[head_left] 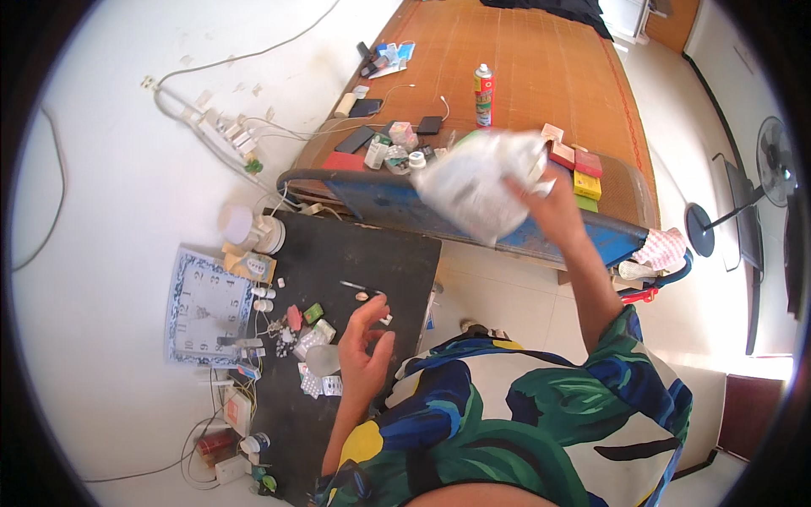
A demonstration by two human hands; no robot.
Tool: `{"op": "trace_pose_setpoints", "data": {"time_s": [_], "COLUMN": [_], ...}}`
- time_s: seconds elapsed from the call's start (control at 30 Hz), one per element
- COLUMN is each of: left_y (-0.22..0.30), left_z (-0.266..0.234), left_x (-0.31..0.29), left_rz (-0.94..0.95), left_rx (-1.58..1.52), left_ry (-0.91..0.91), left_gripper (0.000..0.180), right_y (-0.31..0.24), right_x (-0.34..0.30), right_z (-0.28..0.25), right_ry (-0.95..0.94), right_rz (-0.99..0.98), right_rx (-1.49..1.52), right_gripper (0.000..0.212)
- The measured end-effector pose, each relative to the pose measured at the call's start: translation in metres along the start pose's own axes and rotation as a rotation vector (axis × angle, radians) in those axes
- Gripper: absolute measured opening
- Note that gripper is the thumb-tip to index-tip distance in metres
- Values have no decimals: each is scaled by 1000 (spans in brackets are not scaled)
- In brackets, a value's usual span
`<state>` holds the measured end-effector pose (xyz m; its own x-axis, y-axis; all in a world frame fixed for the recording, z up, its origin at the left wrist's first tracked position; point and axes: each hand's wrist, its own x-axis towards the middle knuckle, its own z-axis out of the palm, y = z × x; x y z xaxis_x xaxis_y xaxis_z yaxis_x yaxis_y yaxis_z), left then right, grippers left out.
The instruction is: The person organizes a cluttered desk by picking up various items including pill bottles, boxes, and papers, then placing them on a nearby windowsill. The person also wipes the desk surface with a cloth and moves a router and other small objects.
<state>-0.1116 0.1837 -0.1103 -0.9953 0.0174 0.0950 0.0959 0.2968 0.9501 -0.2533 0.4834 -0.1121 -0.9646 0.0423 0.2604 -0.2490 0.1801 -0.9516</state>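
Observation:
My right hand (553, 207) grips a crumpled white plastic bag (477, 186), smeared by motion, in front of the bed's blue end rail. Over the black table (380, 245) my left hand (365, 355) hovers with nothing in it, thumb and fingers apart and loosely bent. Just left of that hand are a cloudy round container (322, 360), pill blister packs (311, 384) and a small green box (313, 313). A pen (361, 287) lies beyond its fingertips. Beside the bag, on the bed, sit several small red and yellow boxes (587, 186).
On the bed mat (549, 68) stand a red and green spray can (483, 93), a white bottle (378, 152) and dark phones (355, 139). A clock (203, 308) leans against the wall beside a router (238, 410) and cables. A fan (773, 160) stands at the right.

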Motion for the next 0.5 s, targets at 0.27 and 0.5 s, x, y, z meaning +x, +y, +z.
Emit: {"op": "trace_pose_setpoints", "data": {"time_s": [0.27,0.5], "left_y": [-29,-43], "left_z": [20,13], "left_x": [9,5], "left_rz": [-272,-416], "left_rx": [-32,-100], "left_ry": [-63,47], "left_gripper": [32,28], "right_y": [131,220], "right_x": [100,108], "right_z": [-69,-64], "right_ry": [485,370], "right_rz": [212,551], "right_rx": [438,390], "right_gripper": [37,40]}}
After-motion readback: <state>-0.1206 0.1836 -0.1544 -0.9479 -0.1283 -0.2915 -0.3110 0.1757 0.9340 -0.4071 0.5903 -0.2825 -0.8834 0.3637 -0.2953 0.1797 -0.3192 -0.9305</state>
